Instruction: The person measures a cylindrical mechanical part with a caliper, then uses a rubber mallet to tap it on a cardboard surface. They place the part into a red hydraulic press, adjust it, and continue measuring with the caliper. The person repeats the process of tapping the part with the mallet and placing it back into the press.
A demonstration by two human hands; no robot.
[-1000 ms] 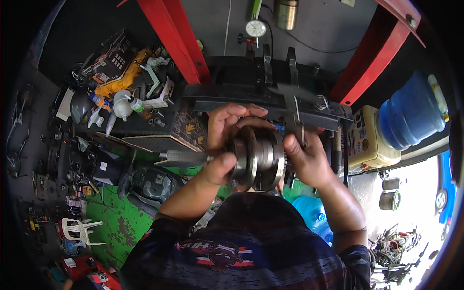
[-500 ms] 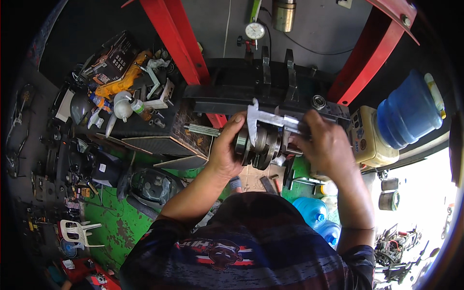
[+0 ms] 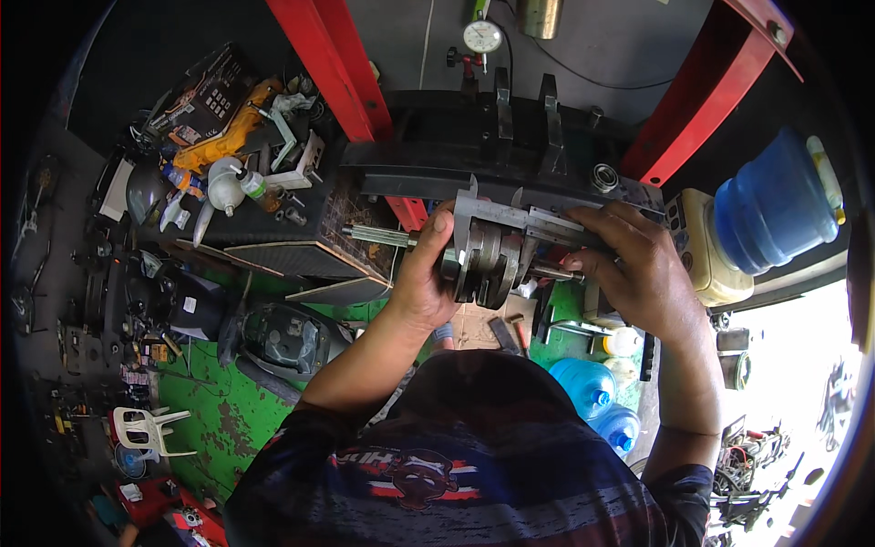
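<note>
**Caliper [image 3: 507, 217] across a crankshaft [image 3: 488, 263]**

We hold the crankshaft up near a dark metal beam [image 3: 410, 182], our left hand [image 3: 422, 286] curled around its left side. Our right hand [image 3: 636, 259] pinches the caliper's right end; the tool's jaws stand apart, astride the crankshaft's thick middle. Whether both touch it, we cannot tell.

Crankshaft [image 3: 492, 263] in left hand [image 3: 423, 284], caliper [image 3: 499, 216] across it in right hand [image 3: 640, 253]
</note>
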